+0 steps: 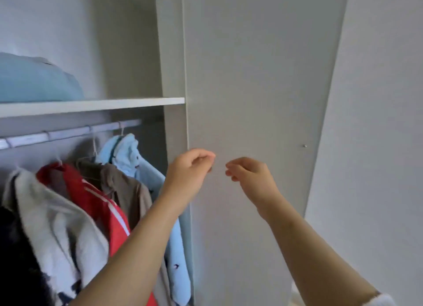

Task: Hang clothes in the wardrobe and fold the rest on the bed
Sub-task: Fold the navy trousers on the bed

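Both hands are hovering at frame centre before the white wardrobe door. The left hand is sitting right at the door's left edge, fingers curled and tips bunched against the thumb. Cannot tell whether it is pinching anything. The right hand, at 3 o'clock from it and apart, is hanging with fingers loosely curled, gripping nothing.

The clothes are hanging on the rail at 8 o'clock from the hands. The light blue garment is nearest the door edge, then brown, red and white fleece, shoulders overlapping. The shelf is running above the rail, carrying a blue bundle at 10 o'clock. Bare wall is showing past the door's right edge.
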A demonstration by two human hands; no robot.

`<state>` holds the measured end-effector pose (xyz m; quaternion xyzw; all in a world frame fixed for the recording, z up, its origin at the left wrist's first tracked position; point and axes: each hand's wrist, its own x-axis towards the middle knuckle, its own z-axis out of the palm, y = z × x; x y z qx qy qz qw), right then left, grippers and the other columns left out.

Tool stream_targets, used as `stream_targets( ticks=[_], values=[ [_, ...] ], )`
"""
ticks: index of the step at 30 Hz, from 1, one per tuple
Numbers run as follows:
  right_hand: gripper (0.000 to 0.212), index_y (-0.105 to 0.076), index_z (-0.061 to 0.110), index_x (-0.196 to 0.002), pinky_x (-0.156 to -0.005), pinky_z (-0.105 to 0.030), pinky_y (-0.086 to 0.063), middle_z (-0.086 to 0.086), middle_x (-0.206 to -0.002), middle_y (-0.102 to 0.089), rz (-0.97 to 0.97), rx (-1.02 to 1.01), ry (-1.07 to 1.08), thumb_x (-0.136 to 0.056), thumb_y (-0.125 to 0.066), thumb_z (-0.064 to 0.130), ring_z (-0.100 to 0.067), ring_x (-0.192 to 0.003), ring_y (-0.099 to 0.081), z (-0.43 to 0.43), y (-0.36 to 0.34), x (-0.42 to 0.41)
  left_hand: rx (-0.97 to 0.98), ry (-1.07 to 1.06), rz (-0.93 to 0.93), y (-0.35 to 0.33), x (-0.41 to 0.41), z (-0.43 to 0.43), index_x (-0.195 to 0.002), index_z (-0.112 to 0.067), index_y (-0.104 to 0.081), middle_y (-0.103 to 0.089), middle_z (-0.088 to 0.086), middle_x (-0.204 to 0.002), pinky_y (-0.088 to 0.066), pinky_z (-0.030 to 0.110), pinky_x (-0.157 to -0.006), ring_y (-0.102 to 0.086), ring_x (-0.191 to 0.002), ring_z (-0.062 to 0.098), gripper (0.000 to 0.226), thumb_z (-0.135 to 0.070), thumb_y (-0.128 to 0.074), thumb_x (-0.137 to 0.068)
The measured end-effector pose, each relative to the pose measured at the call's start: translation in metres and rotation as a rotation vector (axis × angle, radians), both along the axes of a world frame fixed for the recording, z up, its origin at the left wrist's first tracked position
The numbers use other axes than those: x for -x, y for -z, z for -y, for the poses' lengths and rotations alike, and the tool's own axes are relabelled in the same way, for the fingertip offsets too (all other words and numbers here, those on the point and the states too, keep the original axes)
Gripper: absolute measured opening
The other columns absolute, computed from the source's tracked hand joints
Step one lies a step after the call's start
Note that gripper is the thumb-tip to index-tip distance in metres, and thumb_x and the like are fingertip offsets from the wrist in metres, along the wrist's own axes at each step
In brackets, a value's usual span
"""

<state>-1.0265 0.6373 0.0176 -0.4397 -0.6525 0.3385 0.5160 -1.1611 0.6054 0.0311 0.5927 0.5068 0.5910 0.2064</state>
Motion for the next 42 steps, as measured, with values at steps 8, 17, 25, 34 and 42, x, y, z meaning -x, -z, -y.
stream_targets(
  ticks=[8, 17, 25, 34, 42],
  values=[
    [0.022, -0.061, 0.025, -0.072, -0.064, -0.024, -0.041, 0.006, -0.075, -0.066, -0.172, 0.283, 0.497, -0.088, -0.053, 0.014, -0.013, -0.074, -0.058, 0.122, 0.104, -0.201, 0.388, 0.52, 0.066, 0.109, -0.213, 0.062, -0.079, -0.028, -0.066, -0.07, -0.009, -0.081, -0.049, 0.023, -0.068, -0.067, -0.078, 0.008, 0.022, -0.015, -0.052, -0.09],
    [0.018, -0.063, 0.022, -0.072, -0.059, -0.024, -0.04, 0.002, -0.078, -0.066, -0.317, 0.44, 0.972, -0.086, -0.054, 0.015, -0.012, -0.066, -0.055, 0.354, 0.172, -0.413, 0.6, 0.893, -0.048, 0.172, -0.443, 0.228, -0.078, -0.021, -0.063, -0.065, 0.0, -0.077, -0.04, 0.015, -0.055, -0.061, -0.073, 0.015, 0.02, -0.011, -0.051, -0.091],
    [0.017, -0.062, 0.024, -0.075, -0.066, -0.027, -0.046, 0.002, -0.079, -0.066, -0.468, 0.606, 1.349, -0.088, -0.054, 0.016, -0.013, -0.072, -0.058, 0.571, 0.225, -0.561, 0.842, 1.211, -0.216, 0.221, -0.63, 0.397, -0.081, -0.018, -0.062, -0.064, 0.001, -0.079, -0.039, 0.018, -0.055, -0.06, -0.066, 0.009, 0.019, -0.011, -0.05, -0.092],
    [0.012, -0.059, 0.011, -0.076, -0.063, -0.026, -0.036, -0.005, -0.076, -0.057, -0.648, 0.696, 1.599, -0.086, -0.054, 0.013, -0.018, -0.068, -0.049, 0.696, 0.273, -0.692, 1.004, 1.445, -0.484, 0.274, -0.813, 0.5, -0.085, -0.02, -0.062, -0.066, -0.002, -0.08, -0.041, 0.025, -0.064, -0.062, -0.073, 0.01, 0.016, -0.018, -0.049, -0.094],
    [0.016, -0.058, 0.012, -0.073, -0.051, -0.022, -0.035, -0.003, -0.067, -0.052, -0.803, 0.639, 1.759, -0.087, -0.053, 0.006, -0.014, -0.058, -0.045, 0.756, 0.284, -0.848, 1.003, 1.571, -0.646, 0.292, -0.998, 0.563, -0.088, -0.018, -0.061, -0.063, 0.0, -0.081, -0.038, 0.022, -0.057, -0.059, -0.073, 0.011, 0.017, -0.018, -0.046, -0.095]
  ],
)
